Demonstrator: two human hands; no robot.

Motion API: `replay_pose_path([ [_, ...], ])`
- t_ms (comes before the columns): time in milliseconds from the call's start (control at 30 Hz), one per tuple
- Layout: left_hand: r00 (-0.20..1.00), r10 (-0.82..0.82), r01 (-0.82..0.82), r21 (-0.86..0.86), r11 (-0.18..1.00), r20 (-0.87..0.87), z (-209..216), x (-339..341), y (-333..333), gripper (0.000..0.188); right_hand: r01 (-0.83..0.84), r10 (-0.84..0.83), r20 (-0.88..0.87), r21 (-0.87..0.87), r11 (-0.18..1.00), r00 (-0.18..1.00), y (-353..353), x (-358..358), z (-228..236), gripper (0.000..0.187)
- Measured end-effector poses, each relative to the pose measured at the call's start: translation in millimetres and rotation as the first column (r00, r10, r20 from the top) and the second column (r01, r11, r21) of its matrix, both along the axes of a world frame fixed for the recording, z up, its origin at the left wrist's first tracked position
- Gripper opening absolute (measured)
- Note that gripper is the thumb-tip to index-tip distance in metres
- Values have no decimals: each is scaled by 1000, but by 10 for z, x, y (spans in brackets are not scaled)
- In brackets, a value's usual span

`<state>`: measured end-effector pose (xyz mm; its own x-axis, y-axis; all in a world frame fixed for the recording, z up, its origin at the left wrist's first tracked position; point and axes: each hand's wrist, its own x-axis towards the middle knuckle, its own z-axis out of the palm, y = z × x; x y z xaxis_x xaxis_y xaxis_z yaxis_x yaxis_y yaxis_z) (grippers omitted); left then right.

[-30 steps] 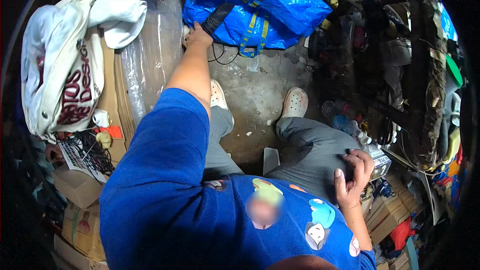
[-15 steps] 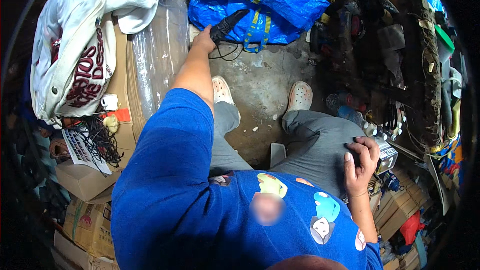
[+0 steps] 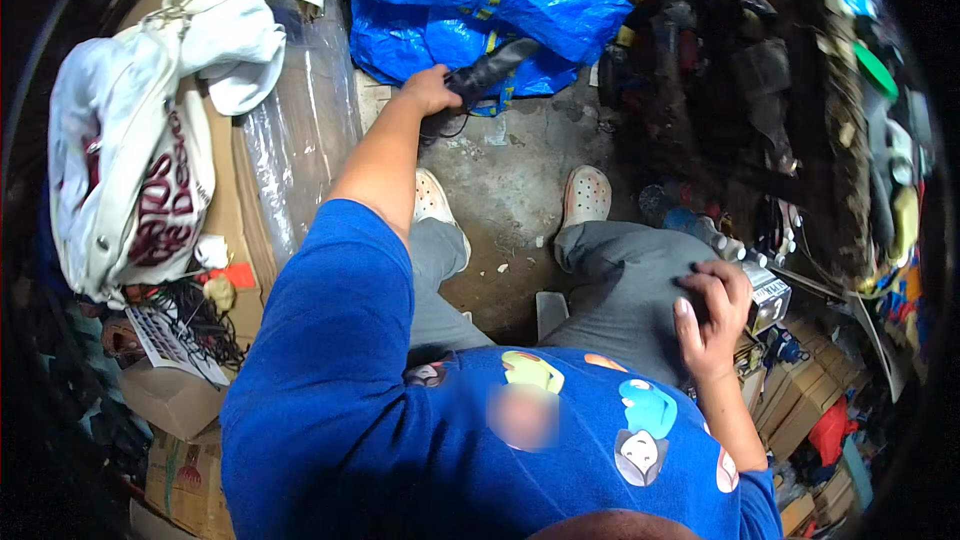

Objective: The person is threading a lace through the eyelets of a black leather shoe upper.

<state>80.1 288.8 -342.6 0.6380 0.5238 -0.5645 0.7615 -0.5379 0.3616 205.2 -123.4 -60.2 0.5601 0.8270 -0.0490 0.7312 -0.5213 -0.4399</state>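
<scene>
Stretched far forward, my left hand [image 3: 432, 92] is closed on what looks like a black shoe [image 3: 495, 65], its toe pointing up and to the right. Thin dark laces dangle below it near my wrist. Behind the shoe lies a large shiny blue bag [image 3: 420, 15] with yellow-marked straps. My right hand [image 3: 715, 315] rests on my right thigh, empty, with its fingers loosely bent and apart.
A white cloth bag [image 3: 130, 180] and a long plastic-wrapped bundle [image 3: 300, 140] lie at left, above cardboard boxes [image 3: 170, 395]. Cluttered shelving with bottles [image 3: 690, 225] stands at right. My pale clogs [image 3: 587, 195] are on the concrete floor [image 3: 515, 155].
My left hand has drawn the shoe slightly nearer and rotated, so more of the shoe's dark side shows. The view has shifted a little. My right hand stays on my thigh.
</scene>
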Motion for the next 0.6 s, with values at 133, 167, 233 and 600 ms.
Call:
replay_pose_path([
  [133,994,94,-23,-722,692,58,902,414,-116,40,-3,-1,32,116,993,999,-56,-91,-10,24],
  [167,993,103,-30,-745,667,52,1214,416,-196,37,-2,-4,36,149,989,999,-82,-114,-26,24],
  [233,986,168,-75,-842,535,19,1723,202,-316,41,7,-11,16,204,979,1000,-125,-182,-36,26],
  [600,827,532,234,-972,-33,181,3361,-1248,-1684,71,347,298,-629,695,630,718,147,-409,225,32],
])
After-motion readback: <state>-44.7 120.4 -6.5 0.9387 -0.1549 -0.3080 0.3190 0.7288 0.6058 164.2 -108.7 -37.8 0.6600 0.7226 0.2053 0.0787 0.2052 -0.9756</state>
